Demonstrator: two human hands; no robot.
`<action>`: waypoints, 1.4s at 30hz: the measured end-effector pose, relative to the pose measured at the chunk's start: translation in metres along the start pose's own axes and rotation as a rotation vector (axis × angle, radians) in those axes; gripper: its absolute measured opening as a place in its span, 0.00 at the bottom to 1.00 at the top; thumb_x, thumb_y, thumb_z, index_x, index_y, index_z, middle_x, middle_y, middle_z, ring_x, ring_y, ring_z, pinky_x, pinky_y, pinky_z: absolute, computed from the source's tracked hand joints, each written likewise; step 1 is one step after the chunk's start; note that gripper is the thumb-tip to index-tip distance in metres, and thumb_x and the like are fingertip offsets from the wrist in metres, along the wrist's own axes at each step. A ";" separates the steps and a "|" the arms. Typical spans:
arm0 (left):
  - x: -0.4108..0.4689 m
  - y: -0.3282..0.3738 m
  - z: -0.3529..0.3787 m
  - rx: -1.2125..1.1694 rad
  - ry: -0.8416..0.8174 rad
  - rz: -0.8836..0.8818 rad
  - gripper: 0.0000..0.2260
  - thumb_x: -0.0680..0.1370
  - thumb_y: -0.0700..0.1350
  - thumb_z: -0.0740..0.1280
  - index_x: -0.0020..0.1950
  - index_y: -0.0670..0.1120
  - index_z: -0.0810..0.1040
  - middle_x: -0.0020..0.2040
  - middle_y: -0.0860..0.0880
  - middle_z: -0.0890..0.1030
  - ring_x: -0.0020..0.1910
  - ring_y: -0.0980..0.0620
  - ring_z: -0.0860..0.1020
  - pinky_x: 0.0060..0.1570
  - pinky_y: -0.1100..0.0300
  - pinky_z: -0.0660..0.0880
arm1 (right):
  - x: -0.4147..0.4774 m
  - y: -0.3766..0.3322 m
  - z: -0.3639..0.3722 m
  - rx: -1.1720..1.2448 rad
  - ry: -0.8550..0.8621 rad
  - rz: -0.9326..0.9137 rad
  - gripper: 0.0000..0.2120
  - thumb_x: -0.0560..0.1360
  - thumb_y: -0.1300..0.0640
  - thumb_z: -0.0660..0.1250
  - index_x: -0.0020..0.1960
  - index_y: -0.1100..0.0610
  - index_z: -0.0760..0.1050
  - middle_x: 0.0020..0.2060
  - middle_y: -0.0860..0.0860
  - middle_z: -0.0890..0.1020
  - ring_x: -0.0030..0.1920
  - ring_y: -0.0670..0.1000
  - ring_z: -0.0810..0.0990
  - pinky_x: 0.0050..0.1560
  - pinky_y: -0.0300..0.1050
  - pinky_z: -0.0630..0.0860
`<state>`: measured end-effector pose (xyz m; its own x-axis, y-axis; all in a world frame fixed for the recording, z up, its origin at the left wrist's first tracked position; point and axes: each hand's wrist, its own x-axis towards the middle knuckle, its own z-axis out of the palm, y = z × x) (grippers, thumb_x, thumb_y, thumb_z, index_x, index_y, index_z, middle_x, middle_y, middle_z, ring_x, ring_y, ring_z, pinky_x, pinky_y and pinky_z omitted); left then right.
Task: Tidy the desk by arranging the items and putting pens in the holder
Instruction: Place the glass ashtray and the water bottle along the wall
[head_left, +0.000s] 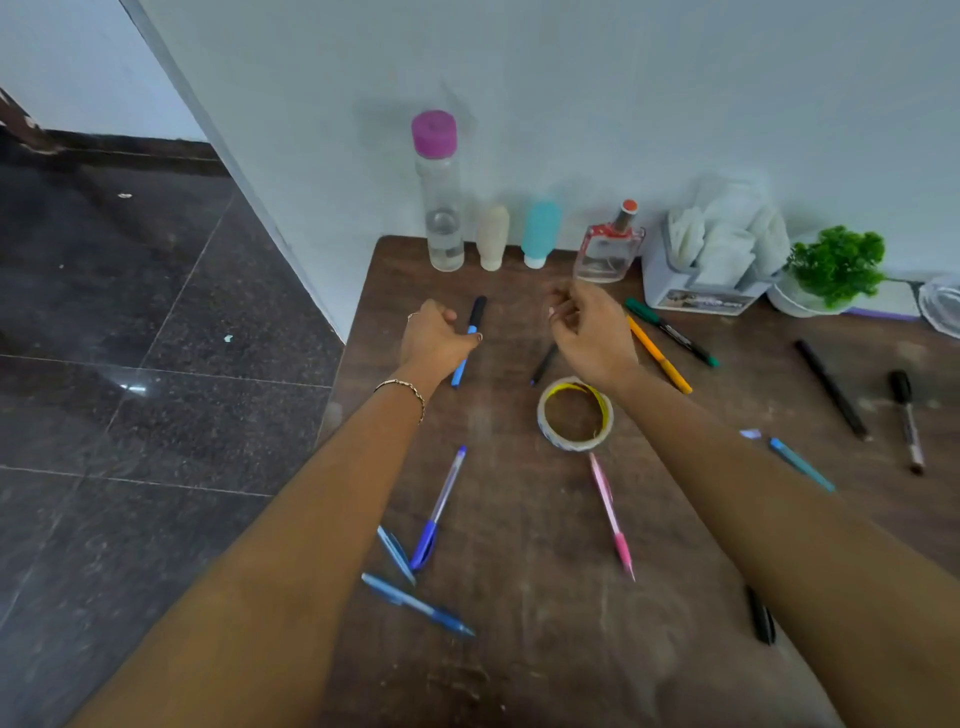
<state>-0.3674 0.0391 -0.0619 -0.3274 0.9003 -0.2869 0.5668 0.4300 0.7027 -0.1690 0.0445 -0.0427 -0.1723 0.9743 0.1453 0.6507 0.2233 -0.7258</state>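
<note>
My left hand (434, 338) grips a blue pen with a black cap (474, 319) near the desk's far left; the pen's lower end sticks out below my fingers. My right hand (589, 332) hovers beside it with fingers loosely curled and nothing visibly in them. A dark pen (544, 364) lies partly under that hand. Several pens lie scattered: an orange pen (660, 356), a green marker (670, 332), a pink pen (613, 517), a clear blue pen (439, 506), a black pen (831, 389). The grey holder (696, 299), stuffed with white tissues, stands at the back right.
A tape roll (575, 413) lies just below my right wrist. A pink-capped bottle (444, 208), two small tubes and a glass bottle (608, 254) line the wall. A potted plant (836, 267) stands far right. The desk's left edge drops to the dark tiled floor (130, 364).
</note>
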 end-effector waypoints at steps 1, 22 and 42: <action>-0.008 -0.002 0.005 0.004 0.011 0.021 0.18 0.70 0.47 0.76 0.55 0.45 0.74 0.54 0.46 0.78 0.49 0.51 0.77 0.48 0.60 0.73 | -0.010 0.007 -0.001 -0.007 -0.014 0.020 0.11 0.75 0.62 0.63 0.57 0.56 0.75 0.49 0.50 0.79 0.47 0.47 0.77 0.51 0.48 0.78; -0.138 -0.014 0.079 0.352 -0.064 0.437 0.07 0.74 0.41 0.71 0.52 0.46 0.81 0.63 0.46 0.70 0.56 0.46 0.76 0.57 0.51 0.74 | -0.127 0.056 -0.030 -0.077 -0.216 0.086 0.16 0.74 0.63 0.65 0.61 0.55 0.77 0.56 0.53 0.78 0.57 0.52 0.77 0.59 0.48 0.74; -0.175 -0.078 -0.044 0.201 0.318 0.320 0.08 0.76 0.37 0.68 0.54 0.43 0.80 0.63 0.45 0.72 0.54 0.49 0.78 0.54 0.64 0.71 | -0.090 -0.062 0.039 -0.022 -0.376 -0.278 0.15 0.69 0.55 0.75 0.54 0.53 0.80 0.57 0.50 0.75 0.60 0.47 0.73 0.58 0.35 0.66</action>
<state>-0.3873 -0.1555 -0.0382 -0.3097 0.9376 0.1582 0.8013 0.1678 0.5743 -0.2227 -0.0579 -0.0368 -0.5958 0.7996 0.0753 0.5569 0.4789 -0.6786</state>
